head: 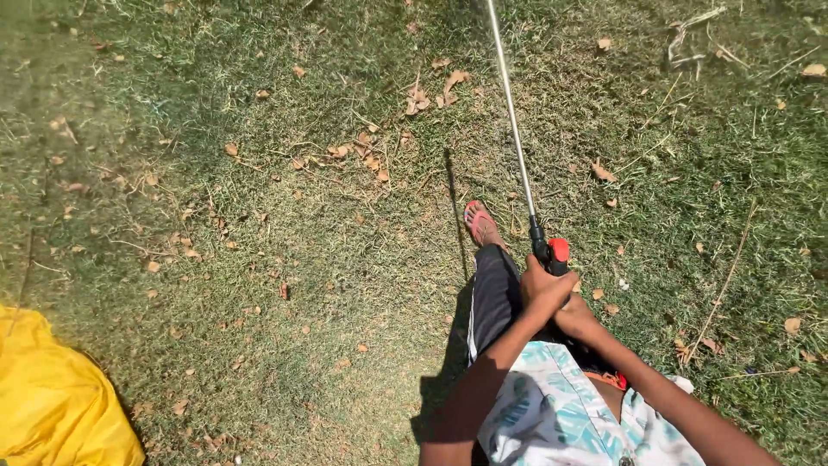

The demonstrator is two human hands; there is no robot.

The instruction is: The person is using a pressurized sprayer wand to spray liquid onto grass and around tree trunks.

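From the head camera I see both hands wrapped around the spray wand (517, 147) at its black grip with the red trigger (559, 250) — left hand (542, 285) clenched on top, right hand (576, 315) closed just beneath. The metal rod slants up over the grass (259, 173). A sandalled foot (481, 224) stands beside it — yellow cloth (52, 397) lies far left.

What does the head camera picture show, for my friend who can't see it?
Both hands, left hand and right hand, grip the red-and-black handle of a long metal spray wand pointing away over dry grass with fallen leaves. A sandalled foot steps forward; yellow fabric lies at lower left.
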